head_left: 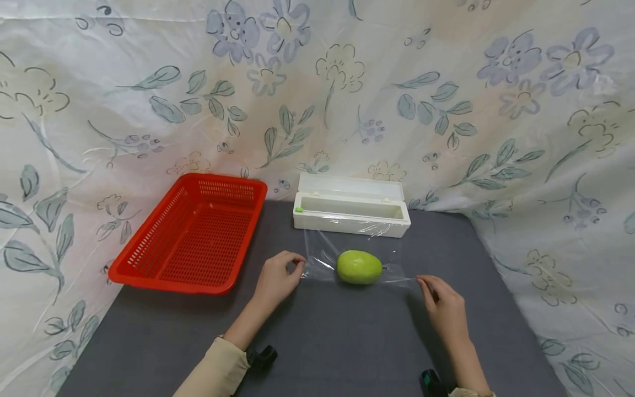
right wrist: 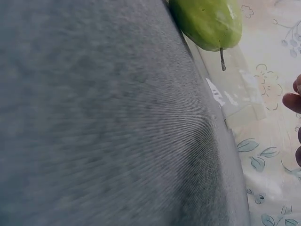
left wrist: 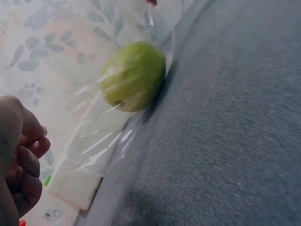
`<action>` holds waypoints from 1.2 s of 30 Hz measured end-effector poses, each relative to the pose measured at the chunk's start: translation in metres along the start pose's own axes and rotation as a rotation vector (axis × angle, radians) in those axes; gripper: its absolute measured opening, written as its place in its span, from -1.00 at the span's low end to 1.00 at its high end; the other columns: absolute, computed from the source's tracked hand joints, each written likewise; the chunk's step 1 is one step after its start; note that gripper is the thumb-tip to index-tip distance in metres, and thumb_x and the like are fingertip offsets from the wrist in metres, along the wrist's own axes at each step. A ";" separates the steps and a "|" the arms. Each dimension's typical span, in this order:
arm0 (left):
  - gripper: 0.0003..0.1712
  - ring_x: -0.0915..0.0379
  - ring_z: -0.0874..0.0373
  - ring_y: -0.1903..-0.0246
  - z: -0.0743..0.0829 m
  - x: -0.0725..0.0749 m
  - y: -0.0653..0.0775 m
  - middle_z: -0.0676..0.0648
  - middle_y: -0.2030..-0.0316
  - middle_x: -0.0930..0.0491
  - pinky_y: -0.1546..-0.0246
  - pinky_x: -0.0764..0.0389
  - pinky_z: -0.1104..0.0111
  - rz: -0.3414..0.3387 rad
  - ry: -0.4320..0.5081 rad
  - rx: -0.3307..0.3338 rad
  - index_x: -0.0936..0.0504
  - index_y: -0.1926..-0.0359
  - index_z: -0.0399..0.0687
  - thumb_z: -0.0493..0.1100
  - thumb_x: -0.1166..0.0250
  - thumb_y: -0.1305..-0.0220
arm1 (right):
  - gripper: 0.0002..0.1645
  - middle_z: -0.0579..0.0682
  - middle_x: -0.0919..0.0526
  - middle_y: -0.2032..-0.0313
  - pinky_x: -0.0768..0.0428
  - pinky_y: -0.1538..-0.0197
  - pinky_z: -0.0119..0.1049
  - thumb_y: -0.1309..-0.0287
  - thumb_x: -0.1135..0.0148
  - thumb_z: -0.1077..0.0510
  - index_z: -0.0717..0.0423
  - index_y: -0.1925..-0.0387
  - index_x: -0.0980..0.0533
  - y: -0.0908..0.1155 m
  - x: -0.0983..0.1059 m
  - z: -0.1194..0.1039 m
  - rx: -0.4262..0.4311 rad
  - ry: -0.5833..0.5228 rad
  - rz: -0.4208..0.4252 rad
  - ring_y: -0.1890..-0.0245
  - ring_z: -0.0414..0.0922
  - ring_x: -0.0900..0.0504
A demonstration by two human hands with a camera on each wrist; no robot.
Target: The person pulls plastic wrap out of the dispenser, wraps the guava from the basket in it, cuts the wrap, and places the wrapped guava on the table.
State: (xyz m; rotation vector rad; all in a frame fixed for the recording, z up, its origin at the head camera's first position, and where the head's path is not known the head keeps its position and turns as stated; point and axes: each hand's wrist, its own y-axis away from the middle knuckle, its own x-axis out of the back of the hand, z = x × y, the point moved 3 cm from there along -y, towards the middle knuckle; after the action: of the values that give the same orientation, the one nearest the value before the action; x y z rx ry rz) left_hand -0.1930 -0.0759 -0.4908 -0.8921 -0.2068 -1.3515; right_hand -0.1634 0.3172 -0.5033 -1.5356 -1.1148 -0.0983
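A green pear [head_left: 359, 267] with a short dark stem lies on its side in the middle of the table, with a sheet of clear plastic wrap [head_left: 320, 255] about it. The wrap stretches from the white dispenser box [head_left: 347, 223], whose lid stands raised behind. At the sheet's near left corner my left hand [head_left: 279, 278] pinches the film between thumb and forefinger. My right hand [head_left: 446, 309] pinches the near right corner the same way. In the left wrist view, glossy film passes in front of the pear [left wrist: 134, 75]. Only fingertips [right wrist: 292, 102] of the right hand show in its wrist view.
A red plastic basket [head_left: 243, 242] with slotted sides stands at the back left of the dark grey tabletop [head_left: 337, 342]. A small green piece [head_left: 299, 209] sits on the box's left end. Floral cloth [head_left: 347, 110] hangs behind and along both sides.
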 end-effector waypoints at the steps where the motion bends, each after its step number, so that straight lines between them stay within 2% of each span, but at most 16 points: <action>1: -0.92 -0.37 0.29 0.62 -0.001 -0.001 -0.002 0.06 0.30 -0.74 0.51 -0.45 0.41 0.001 0.009 0.013 -0.86 0.21 -0.04 -0.25 -0.45 -0.34 | -0.74 0.11 -0.79 0.29 -0.41 0.48 -0.48 -0.09 -0.52 0.47 0.23 0.17 -0.76 -0.002 -0.001 0.001 -0.003 0.000 0.002 0.59 -0.27 -0.41; 4: -0.92 -0.29 0.36 0.65 -0.002 -0.003 -0.008 0.05 0.32 -0.74 0.53 -0.42 0.42 0.013 0.025 0.032 -0.86 0.22 -0.05 -0.26 -0.45 -0.34 | -0.76 0.10 -0.79 0.31 -0.39 0.50 -0.46 -0.11 -0.52 0.46 0.23 0.17 -0.76 -0.007 -0.005 0.003 -0.001 0.004 0.011 0.60 -0.29 -0.38; 8: -0.93 -0.29 0.35 0.66 -0.003 -0.006 -0.015 0.02 0.34 -0.75 0.53 -0.43 0.39 0.030 0.024 0.045 -0.86 0.24 -0.04 -0.26 -0.45 -0.32 | -0.78 0.10 -0.78 0.34 -0.36 0.53 -0.45 -0.11 -0.52 0.46 0.24 0.19 -0.76 -0.012 -0.011 0.007 -0.007 0.008 0.029 0.62 -0.32 -0.33; 12: -0.92 -0.29 0.33 0.68 -0.006 -0.010 -0.021 0.00 0.33 -0.75 0.55 -0.42 0.38 0.027 0.021 0.081 -0.86 0.23 -0.05 -0.25 -0.44 -0.33 | -0.83 0.09 -0.75 0.40 -0.32 0.55 -0.45 -0.17 -0.50 0.44 0.26 0.20 -0.76 -0.014 -0.018 0.012 -0.052 0.006 0.045 0.63 -0.37 -0.26; 18: -0.91 -0.22 0.32 0.75 -0.012 -0.017 -0.028 -0.04 0.29 -0.76 0.61 -0.34 0.38 0.024 0.023 0.134 -0.86 0.21 -0.08 -0.25 -0.42 -0.35 | -0.89 -0.02 -0.56 0.58 -0.24 0.58 -0.44 -0.21 -0.48 0.41 0.27 0.22 -0.76 -0.016 -0.028 0.017 -0.125 0.002 0.071 0.65 -0.42 -0.19; 22: -0.90 -0.33 0.26 0.67 -0.014 -0.019 -0.031 -0.05 0.30 -0.76 0.54 -0.42 0.32 0.045 0.031 0.148 -0.86 0.21 -0.08 -0.26 -0.41 -0.35 | -0.92 0.02 -0.60 0.57 -0.21 0.59 -0.44 -0.24 -0.47 0.39 0.27 0.22 -0.76 -0.019 -0.034 0.019 -0.163 0.015 0.058 0.65 -0.45 -0.16; 25: -0.89 -0.53 0.16 0.51 -0.016 -0.020 -0.032 -0.05 0.31 -0.77 0.39 -0.58 0.22 0.059 0.030 0.151 -0.86 0.21 -0.08 -0.26 -0.40 -0.36 | -0.93 0.07 -0.66 0.52 -0.24 0.59 -0.41 -0.26 -0.47 0.36 0.27 0.21 -0.76 -0.021 -0.039 0.021 -0.195 0.028 0.042 0.65 -0.45 -0.18; 29: -0.90 -0.68 0.03 0.33 -0.020 -0.025 -0.033 -0.08 0.31 -0.77 0.22 -0.68 0.10 0.061 0.028 0.171 -0.86 0.21 -0.12 -0.27 -0.40 -0.37 | -0.93 0.13 -0.73 0.44 -0.32 0.58 -0.31 -0.30 -0.46 0.32 0.28 0.21 -0.76 -0.022 -0.045 0.023 -0.236 0.043 0.017 0.66 -0.38 -0.26; 32: -0.89 -0.70 -0.01 0.30 -0.024 -0.030 -0.036 -0.10 0.31 -0.78 0.20 -0.68 0.08 0.049 0.028 0.207 -0.86 0.19 -0.14 -0.26 -0.40 -0.38 | -0.91 0.17 -0.77 0.38 -0.36 0.57 -0.27 -0.32 -0.45 0.30 0.29 0.21 -0.76 -0.025 -0.048 0.023 -0.264 0.044 -0.003 0.67 -0.28 -0.34; 36: -0.87 -0.70 0.02 0.33 -0.030 -0.037 -0.039 -0.11 0.28 -0.81 0.28 -0.66 0.17 0.023 0.026 0.252 -0.87 0.15 -0.16 -0.27 -0.41 -0.39 | -0.90 0.21 -0.78 0.33 -0.42 0.53 -0.22 -0.33 -0.44 0.28 0.30 0.21 -0.76 -0.029 -0.053 0.023 -0.298 0.046 -0.031 0.64 -0.12 -0.47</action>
State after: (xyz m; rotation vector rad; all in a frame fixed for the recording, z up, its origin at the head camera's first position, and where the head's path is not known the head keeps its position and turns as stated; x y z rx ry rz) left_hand -0.2487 -0.0658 -0.5164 -0.6632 -0.3383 -1.2825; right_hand -0.2233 0.3015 -0.5219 -1.7703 -1.1241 -0.3317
